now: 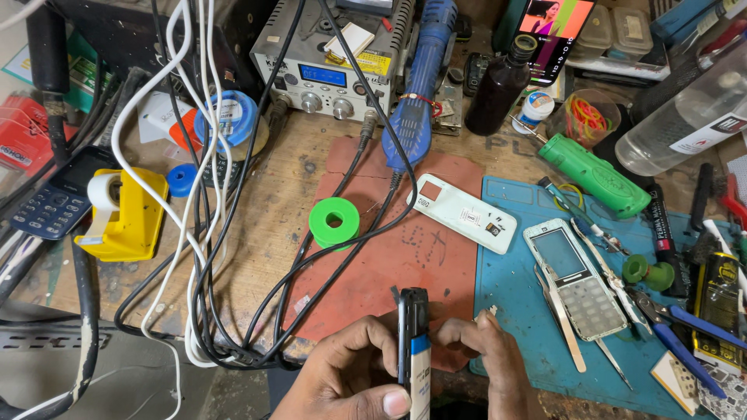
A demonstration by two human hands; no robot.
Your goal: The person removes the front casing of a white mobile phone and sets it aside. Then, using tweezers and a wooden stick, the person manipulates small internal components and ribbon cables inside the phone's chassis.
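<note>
Left hand (350, 373): grip pinching a dark phone (412, 342), held edge-on, near.
Right hand (490, 354): fingers curled shut beside it, touching.
Behind: red mat (405, 257), green spool (334, 222).

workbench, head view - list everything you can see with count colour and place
phone held edge-on: 1, black and blue, bottom centre, between both hands
keypad phone: 1, silver, on blue mat
white phone back cover: 1, on red mat
green spool: 1, red mat's left edge
tape dispenser: 1, yellow, left
soldering station: 1, grey, top centre
dark bottle: 1, top centre-right
green torch-like tool: 1, right
cables: several, black and white, left
tweezers: silver, beside keypad phone
left hand: 1, gripping held phone
right hand: 1, at its right side
</note>
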